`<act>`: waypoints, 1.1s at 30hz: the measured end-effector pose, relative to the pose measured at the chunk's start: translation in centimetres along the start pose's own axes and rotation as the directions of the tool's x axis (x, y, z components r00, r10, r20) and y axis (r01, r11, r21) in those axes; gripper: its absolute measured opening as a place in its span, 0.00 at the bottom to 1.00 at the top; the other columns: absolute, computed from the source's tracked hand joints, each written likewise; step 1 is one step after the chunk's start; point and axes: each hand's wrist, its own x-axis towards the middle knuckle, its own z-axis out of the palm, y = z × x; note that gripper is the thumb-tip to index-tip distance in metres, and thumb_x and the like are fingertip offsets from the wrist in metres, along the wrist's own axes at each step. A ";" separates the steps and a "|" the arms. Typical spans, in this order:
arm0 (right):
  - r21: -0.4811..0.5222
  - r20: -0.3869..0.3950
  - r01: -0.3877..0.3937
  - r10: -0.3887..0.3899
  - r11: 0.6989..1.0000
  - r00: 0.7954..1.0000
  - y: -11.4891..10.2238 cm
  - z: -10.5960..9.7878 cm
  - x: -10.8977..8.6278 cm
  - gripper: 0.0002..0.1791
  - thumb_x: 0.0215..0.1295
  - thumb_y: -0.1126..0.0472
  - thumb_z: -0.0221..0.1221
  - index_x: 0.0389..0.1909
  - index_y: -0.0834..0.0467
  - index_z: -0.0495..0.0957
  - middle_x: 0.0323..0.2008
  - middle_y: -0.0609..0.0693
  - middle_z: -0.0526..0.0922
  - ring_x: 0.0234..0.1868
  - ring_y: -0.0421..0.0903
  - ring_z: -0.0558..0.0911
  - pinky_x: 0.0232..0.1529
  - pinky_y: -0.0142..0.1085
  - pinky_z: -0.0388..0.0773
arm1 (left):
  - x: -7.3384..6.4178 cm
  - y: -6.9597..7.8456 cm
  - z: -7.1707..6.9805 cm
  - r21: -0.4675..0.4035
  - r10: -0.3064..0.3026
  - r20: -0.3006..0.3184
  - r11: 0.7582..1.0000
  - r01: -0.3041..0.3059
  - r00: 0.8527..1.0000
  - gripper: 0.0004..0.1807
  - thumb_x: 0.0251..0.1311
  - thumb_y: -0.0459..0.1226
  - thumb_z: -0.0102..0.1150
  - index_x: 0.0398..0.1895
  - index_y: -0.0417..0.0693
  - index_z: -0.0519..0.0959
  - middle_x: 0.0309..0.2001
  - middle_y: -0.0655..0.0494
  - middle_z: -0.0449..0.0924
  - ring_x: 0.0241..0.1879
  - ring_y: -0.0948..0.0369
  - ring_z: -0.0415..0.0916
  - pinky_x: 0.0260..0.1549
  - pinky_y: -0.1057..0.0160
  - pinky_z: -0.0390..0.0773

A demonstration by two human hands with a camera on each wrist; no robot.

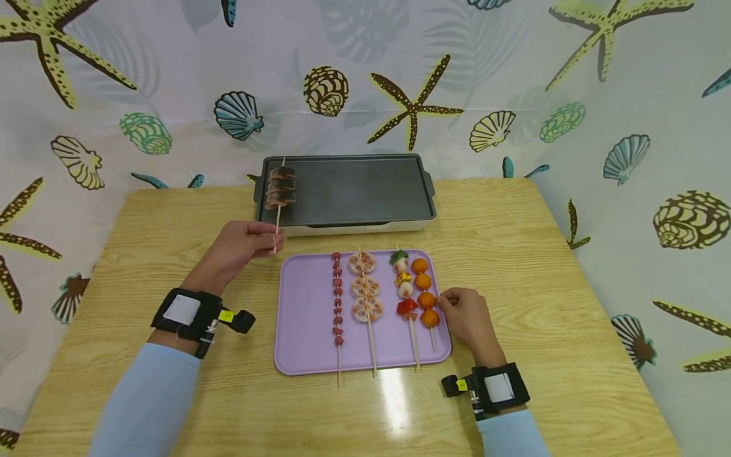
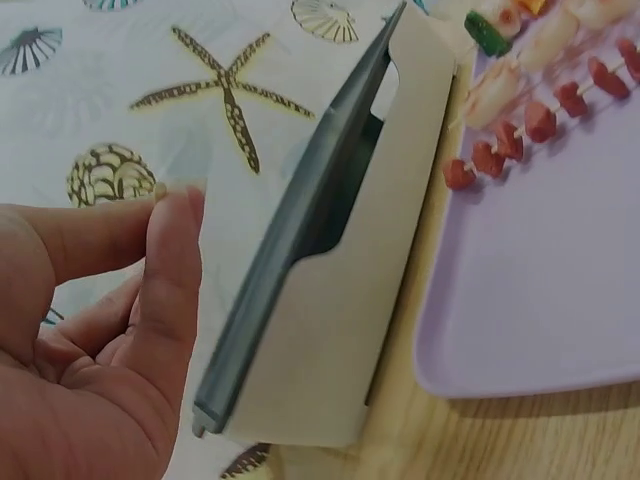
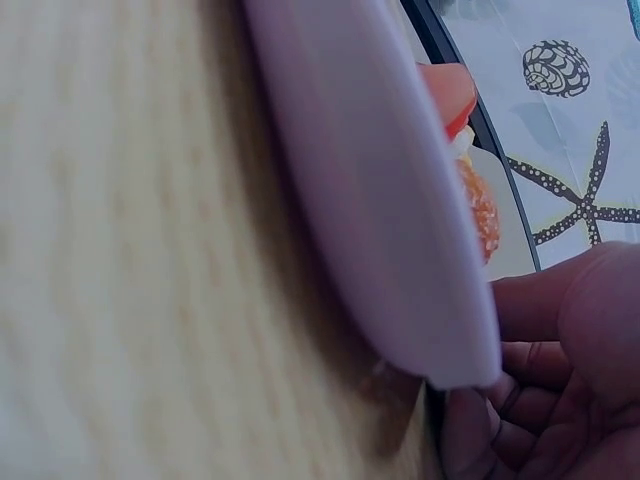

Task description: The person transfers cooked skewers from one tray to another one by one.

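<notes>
In the head view my left hand (image 1: 245, 249) pinches the stick of a skewer (image 1: 281, 188) between thumb and fingers. The skewer carries several dark-topped, reddish-brown slices and stands out over the left end of a dark griddle pan (image 1: 356, 187). In the left wrist view, thumb and finger meet at the tip of my left hand (image 2: 110, 310); only a speck of the stick's end shows there. At the right side of the lilac tray (image 1: 305, 343), my right hand (image 1: 469, 317) grips the rim, beside the orange-ball skewer (image 1: 426, 299). The right wrist view shows fingers around the rim (image 3: 470, 340).
On the tray lie a skewer of small red pieces (image 1: 338, 301), a lotus root skewer (image 1: 365, 289) and a mixed vegetable skewer (image 1: 405, 291). Their sticks point toward the near edge of the wooden table (image 1: 514, 254). A shell-and-starfish patterned cloth (image 1: 342, 38) hangs behind.
</notes>
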 end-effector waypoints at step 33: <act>-0.012 0.008 -0.015 0.015 1.000 1.000 -0.1 0.0 0.0 0.12 0.69 0.60 0.58 0.41 0.66 0.82 0.31 0.56 0.81 0.28 0.47 0.76 0.28 0.35 0.74 | -10.5 -1.2 5.4 0.076 -0.042 0.306 0.997 0.019 0.951 0.14 0.60 0.32 0.64 0.41 0.31 0.73 0.30 0.50 0.77 0.31 0.60 0.80 0.34 0.62 0.82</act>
